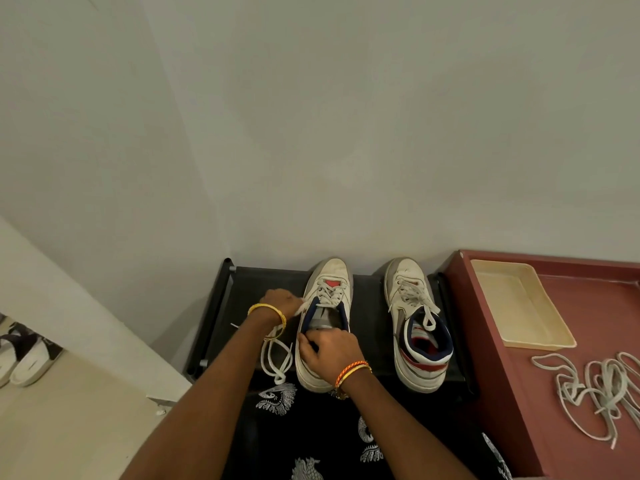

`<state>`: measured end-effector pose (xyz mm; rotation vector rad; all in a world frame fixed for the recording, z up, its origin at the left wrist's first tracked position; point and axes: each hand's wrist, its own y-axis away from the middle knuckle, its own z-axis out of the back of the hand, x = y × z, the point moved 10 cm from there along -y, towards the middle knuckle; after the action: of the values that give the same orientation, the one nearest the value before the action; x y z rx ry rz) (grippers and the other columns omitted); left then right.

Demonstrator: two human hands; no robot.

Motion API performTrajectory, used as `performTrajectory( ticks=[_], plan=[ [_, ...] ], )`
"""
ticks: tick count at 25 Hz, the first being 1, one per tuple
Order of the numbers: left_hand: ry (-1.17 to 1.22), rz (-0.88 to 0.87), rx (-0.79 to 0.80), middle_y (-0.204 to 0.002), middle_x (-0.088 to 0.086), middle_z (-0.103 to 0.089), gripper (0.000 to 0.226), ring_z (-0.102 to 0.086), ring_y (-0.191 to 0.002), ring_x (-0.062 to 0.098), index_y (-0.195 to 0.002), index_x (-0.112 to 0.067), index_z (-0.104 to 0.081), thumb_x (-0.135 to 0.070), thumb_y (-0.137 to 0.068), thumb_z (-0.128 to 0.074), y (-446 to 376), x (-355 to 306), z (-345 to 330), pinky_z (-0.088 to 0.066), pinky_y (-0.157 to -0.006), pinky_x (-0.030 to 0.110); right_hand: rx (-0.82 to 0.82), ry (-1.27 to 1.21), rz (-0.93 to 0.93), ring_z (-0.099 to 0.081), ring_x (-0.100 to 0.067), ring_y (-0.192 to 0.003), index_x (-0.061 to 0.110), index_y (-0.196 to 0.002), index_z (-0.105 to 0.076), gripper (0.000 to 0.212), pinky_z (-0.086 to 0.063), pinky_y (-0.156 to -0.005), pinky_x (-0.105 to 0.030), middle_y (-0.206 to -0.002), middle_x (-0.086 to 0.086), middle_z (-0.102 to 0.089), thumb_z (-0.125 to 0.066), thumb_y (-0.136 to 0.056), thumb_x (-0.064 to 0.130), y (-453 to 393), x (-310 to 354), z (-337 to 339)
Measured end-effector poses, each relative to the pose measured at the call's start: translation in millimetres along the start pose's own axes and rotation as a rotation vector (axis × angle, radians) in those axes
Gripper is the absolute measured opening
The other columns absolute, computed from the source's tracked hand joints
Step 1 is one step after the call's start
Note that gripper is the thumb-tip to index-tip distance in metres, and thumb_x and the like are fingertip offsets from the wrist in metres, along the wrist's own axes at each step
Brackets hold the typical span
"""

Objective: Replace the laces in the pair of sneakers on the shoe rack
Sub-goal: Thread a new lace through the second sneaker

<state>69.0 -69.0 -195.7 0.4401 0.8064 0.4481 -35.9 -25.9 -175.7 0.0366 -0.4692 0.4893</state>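
Note:
Two white high-top sneakers stand toes to the wall on the black shoe rack (367, 327). The left sneaker (329, 271) has its lace loosened near the collar; a long loop of that lace (275, 358) hangs off its left side. My left hand (282, 301) pinches the lace beside the top eyelets. My right hand (330, 349) grips the heel collar of the same sneaker. The right sneaker (412, 299) stays laced with a loose bow, and neither hand touches it. A pile of pale loose laces (595, 386) lies on the red surface at the right.
A red-brown cabinet top (571, 445) adjoins the rack on the right and carries a cream tray (519, 303). Grey walls close off the back and left. Another pair of white shoes (24, 358) sits on the floor at far left. Black patterned cloth (311, 445) covers my lap.

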Motion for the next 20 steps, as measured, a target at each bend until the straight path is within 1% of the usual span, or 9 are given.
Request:
performTrajectory(
  ticks=[2,5,8,9,12,14,15,17,20],
  plan=[
    [0.171,0.007,0.019,-0.103,0.015,-0.057,0.022,-0.054,-0.086,0.021,-0.09,-0.005,-0.064,-0.022,-0.095,-0.049,10.6,-11.3,13.9,-0.043,-0.082,0.035,0.007,-0.001,0.001,-0.062,-0.027,-0.077,0.012,-0.082,-0.067,0.042,-0.038,-0.062,-0.03,-0.082,-0.009,-0.069,-0.038,-0.097,0.038,-1.1,0.3,-1.5],
    [0.284,-0.067,0.029,-0.131,0.016,-0.049,0.025,-0.044,-0.121,0.031,-0.103,-0.003,-0.066,-0.019,-0.096,-0.048,23.1,-34.3,38.0,-0.032,-0.095,0.033,0.009,-0.119,-0.067,-0.061,-0.025,-0.072,0.011,-0.081,-0.065,0.035,-0.043,-0.064,-0.031,-0.077,-0.009,-0.067,-0.045,-0.094,0.036,-1.1,-5.7,-1.7],
    [0.365,-0.156,0.03,-0.14,0.016,-0.046,0.025,-0.038,-0.13,0.029,-0.097,-0.007,-0.068,-0.024,-0.096,-0.049,41.9,-58.7,56.2,-0.027,-0.105,0.035,-0.166,-0.46,-0.262,-0.06,-0.014,-0.065,0.012,-0.084,-0.068,0.016,-0.05,-0.065,-0.029,-0.068,-0.001,-0.064,-0.057,-0.089,0.022,1.8,-25.5,22.8],
    [0.38,-0.18,0.026,-0.14,0.014,-0.046,0.025,-0.038,-0.131,0.028,-0.094,-0.01,-0.068,-0.025,-0.096,-0.049,48.9,-65.9,62.2,-0.025,-0.105,0.034,-0.239,-0.567,-0.304,-0.059,-0.008,-0.066,0.013,-0.085,-0.069,0.011,-0.051,-0.066,-0.024,-0.069,0.003,-0.063,-0.059,-0.088,0.018,3.5,-27.8,36.4],
    [0.384,-0.266,0.072,-0.132,0.008,-0.055,0.022,-0.041,-0.129,0.021,-0.09,-0.014,-0.069,-0.025,-0.095,-0.051,73.3,-89.8,67.6,-0.024,-0.099,0.028,-0.299,-0.85,-0.28,-0.06,0.002,-0.084,0.016,-0.098,-0.067,0.013,-0.047,-0.073,-0.012,-0.087,0.008,-0.066,-0.063,-0.086,0.013,-3.8,-10.4,74.0],
    [0.403,-0.32,0.136,-0.116,0.002,-0.064,0.019,-0.05,-0.116,0.014,-0.092,-0.017,-0.07,-0.023,-0.094,-0.052,91.3,-106.5,64.1,-0.028,-0.092,0.021,-0.267,-0.985,-0.239,-0.06,-0.001,-0.099,0.015,-0.11,-0.063,0.024,-0.049,-0.082,-0.015,-0.102,0.007,-0.066,-0.065,-0.086,0.014,-13.2,8.7,93.8],
    [0.425,-0.338,0.157,-0.107,-0.001,-0.066,0.019,-0.054,-0.106,0.011,-0.096,-0.016,-0.071,-0.022,-0.094,-0.053,98.5,-112.8,63.5,-0.033,-0.087,0.019,-0.274,-1.037,-0.227,-0.06,-0.003,-0.099,0.013,-0.111,-0.062,0.025,-0.05,-0.083,-0.015,-0.102,0.006,-0.067,-0.064,-0.087,0.012,-16.9,15.9,105.8],
    [0.519,-0.325,0.153,-0.104,-0.003,-0.067,0.021,-0.053,-0.104,0.01,-0.102,-0.015,-0.071,-0.026,-0.092,-0.056,108.0,-116.4,67.7,-0.03,-0.089,0.023,-0.338,-1.125,-0.213,-0.063,-0.005,-0.088,0.014,-0.1,-0.065,0.014,-0.051,-0.077,-0.013,-0.09,0.004,-0.068,-0.061,-0.088,0.007,-19.7,22.4,131.2],
    [0.639,-0.24,0.088,-0.13,0.0,-0.056,0.019,-0.04,-0.128,0.022,-0.094,-0.022,-0.072,-0.035,-0.088,-0.061,111.9,-110.1,77.0,-0.022,-0.108,0.041,-0.443,-1.028,-0.19,-0.062,-0.007,-0.081,0.019,-0.095,-0.064,0.008,-0.049,-0.069,-0.011,-0.085,0.004,-0.066,-0.064,-0.087,0.015,-18.2,20.7,161.1]
  ],
)
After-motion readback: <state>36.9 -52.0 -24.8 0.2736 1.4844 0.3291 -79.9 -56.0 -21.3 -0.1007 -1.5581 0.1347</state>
